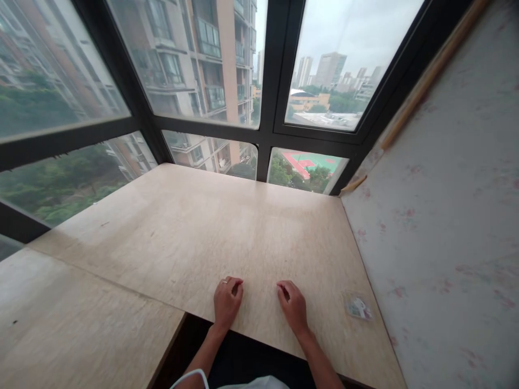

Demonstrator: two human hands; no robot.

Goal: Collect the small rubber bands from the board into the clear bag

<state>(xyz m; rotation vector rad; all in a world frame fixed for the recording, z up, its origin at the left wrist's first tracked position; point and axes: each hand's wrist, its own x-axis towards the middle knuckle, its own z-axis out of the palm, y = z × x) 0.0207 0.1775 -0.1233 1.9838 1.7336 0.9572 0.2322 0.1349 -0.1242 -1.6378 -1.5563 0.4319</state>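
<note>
one clear, squarish box (349,302) holds pale bits (358,308).

From my remote seat I see black-framed glass windows (270,97) beyond the fingers (233,280), a white, pink-flowered wall (446,216) to their right.

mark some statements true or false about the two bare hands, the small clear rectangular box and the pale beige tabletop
1. The bare left hand and the bare right hand are apart. True.
2. The small clear rectangular box lies on the pale beige tabletop. True.
3. The box lies between the two hands. False: it is to the right of the right hand, near the pale floral-patterned wall.
4. A ring is on the right hand. False: the thin pale ring is on the left hand.
5. A dark window frame rises at the tabletop's far edge. True.
</note>
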